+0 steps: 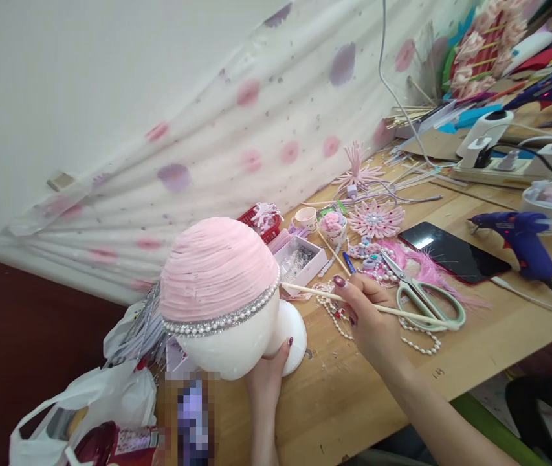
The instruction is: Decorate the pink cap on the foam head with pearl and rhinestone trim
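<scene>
A white foam head form (227, 356) on a round base wears a pink ridged cap (217, 268), edged with a band of silver trim and white pearls (224, 321). My left hand (270, 372) is wrapped round the neck of the form, fingers partly hidden behind it. In my right hand (365, 304) a thin pale stick (406, 313) is pinched, its far tip at the pearl band's right end. Just beyond that hand lie open scissors (426, 301) with light green handles, beside strings of white beads (336, 317).
A white box of beads (302, 262), a red basket (268, 226) and a pink flower piece (375, 219) stand behind. To the right are a black phone (455, 251), a blue glue gun (521, 236) and a power strip (513, 171). Plastic bags (96, 401) are at lower left.
</scene>
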Demonstrator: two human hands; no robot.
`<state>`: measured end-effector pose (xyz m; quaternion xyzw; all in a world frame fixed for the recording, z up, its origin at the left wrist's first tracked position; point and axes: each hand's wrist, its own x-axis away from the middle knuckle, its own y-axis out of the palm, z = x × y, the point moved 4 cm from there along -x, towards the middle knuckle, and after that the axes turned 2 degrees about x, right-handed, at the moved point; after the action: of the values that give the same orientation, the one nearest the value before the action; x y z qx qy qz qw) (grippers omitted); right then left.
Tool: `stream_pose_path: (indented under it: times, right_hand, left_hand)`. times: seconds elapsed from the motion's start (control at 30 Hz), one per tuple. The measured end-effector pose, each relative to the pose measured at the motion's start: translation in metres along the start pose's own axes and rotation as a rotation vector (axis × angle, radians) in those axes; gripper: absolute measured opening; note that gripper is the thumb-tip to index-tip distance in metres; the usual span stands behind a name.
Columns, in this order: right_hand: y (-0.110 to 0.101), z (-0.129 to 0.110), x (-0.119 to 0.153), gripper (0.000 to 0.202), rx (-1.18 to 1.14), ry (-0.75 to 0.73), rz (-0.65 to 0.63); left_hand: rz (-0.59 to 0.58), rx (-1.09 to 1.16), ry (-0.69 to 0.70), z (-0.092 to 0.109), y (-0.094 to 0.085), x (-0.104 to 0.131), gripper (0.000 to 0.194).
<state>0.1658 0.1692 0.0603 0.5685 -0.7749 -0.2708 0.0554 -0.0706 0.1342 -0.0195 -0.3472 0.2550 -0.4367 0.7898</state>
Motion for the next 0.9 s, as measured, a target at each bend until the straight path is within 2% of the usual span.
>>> stream_pose_path:
  times: [0.1, 0.27, 0.4, 0.5, 0.53, 0.6, 0.67, 0.73, 0.83, 0.9]
  right_hand:
    - [0.002, 0.003, 0.003, 0.054, -0.068, 0.025, 0.021]
    - [0.017, 0.005, 0.003, 0.055, -0.078, 0.107, -0.094]
    - [0.005, -0.005, 0.004, 0.056, -0.087, 0.070, -0.030]
    - [-0.003, -0.013, 0.007, 0.042, -0.089, 0.027, -0.014]
    - [-0.003, -0.014, 0.008, 0.040, -0.081, 0.018, -0.015]
    - [-0.001, -0.013, 0.010, 0.054, -0.041, -0.009, -0.011]
    - [0.003, -0.010, 0.012, 0.068, 0.025, -0.058, -0.002]
    - [0.009, -0.011, 0.015, 0.067, 0.123, -0.125, -0.009]
    - [0.019, -0.025, 0.020, 0.044, 0.273, -0.279, -0.004]
    - [0.030, -0.044, 0.023, 0.024, 0.336, -0.492, -0.029]
  left_hand:
    - [-0.008, 0.013, 0.021, -0.001, 0.000, 0.001, 0.082]
    - [-0.053, 0.038, 0.091, 0.000, -0.001, 0.002, 0.077]
    - [-0.054, 0.081, 0.146, 0.001, -0.002, 0.003, 0.069]
    - [-0.034, 0.151, 0.185, 0.004, -0.002, 0.016, 0.048]
    - [-0.025, 0.180, 0.191, 0.004, -0.002, 0.024, 0.046]
    - [-0.018, 0.251, 0.192, 0.005, 0.000, 0.042, 0.055]
    - [-0.037, 0.331, 0.188, 0.006, 0.003, 0.057, 0.066]
    - [-0.072, 0.409, 0.175, 0.003, 0.002, 0.065, 0.063]
    - [-0.119, 0.506, 0.111, -0.009, -0.007, 0.057, 0.043]
    - [-0.108, 0.561, 0.073, -0.017, -0.018, 0.041, 0.048]
